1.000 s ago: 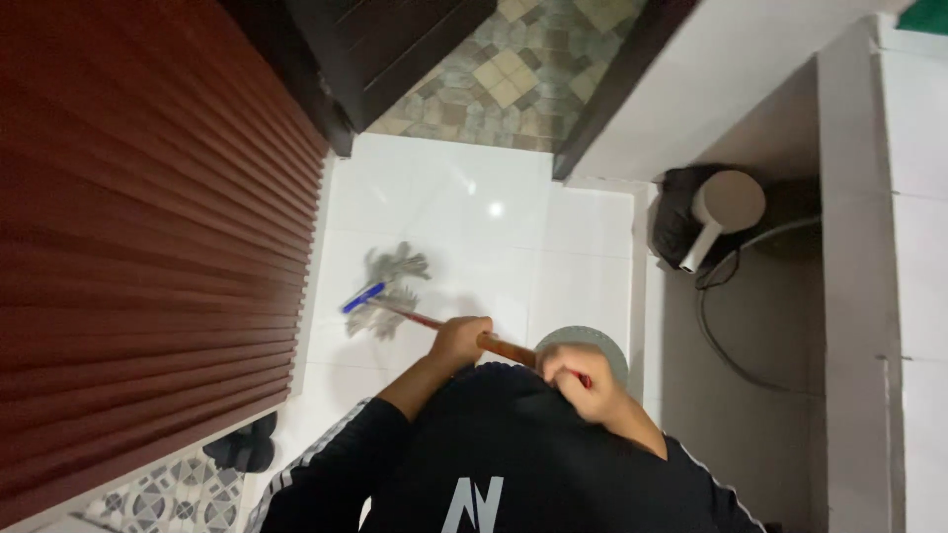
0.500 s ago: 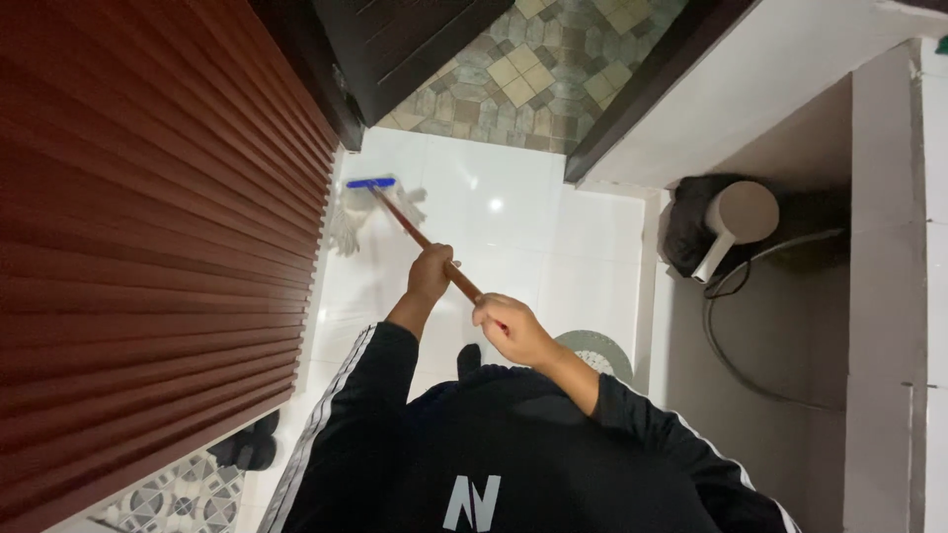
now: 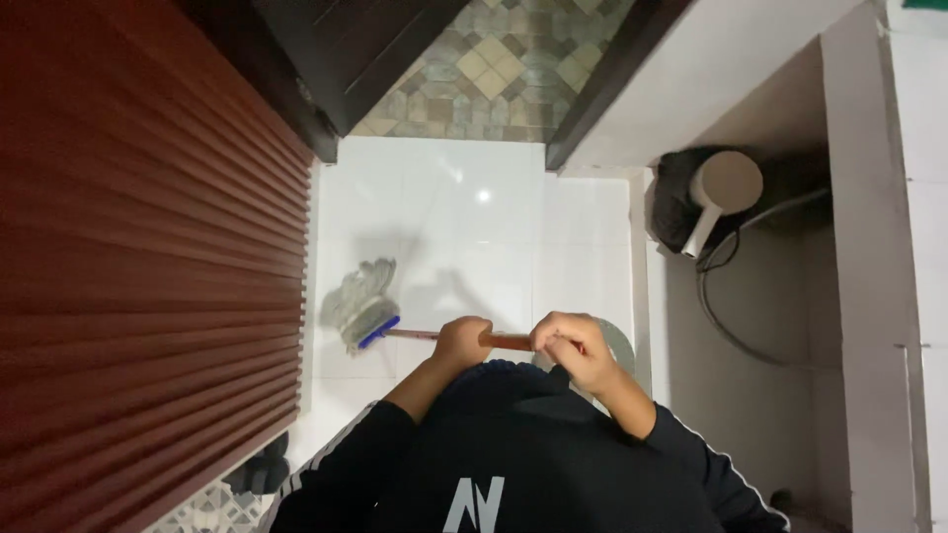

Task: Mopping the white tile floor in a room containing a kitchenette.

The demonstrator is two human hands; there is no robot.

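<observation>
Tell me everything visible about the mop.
The mop has a grey, stringy head spread on the white tiled floor beside the ribbed brown wall. A blue clamp joins the head to a reddish-brown, wooden-looking handle that runs nearly level toward the person. The left hand and right hand both grip the handle.

At nine o'clock the ribbed brown wall (image 3: 148,247) hems in my mop head (image 3: 361,301), which lies just beside it. Toward twelve the white floor (image 3: 464,212) lies open up to the dark doorway (image 3: 395,59). At three a low white wall (image 3: 642,276) blocks passage, a black bucket (image 3: 681,202) behind it.
</observation>
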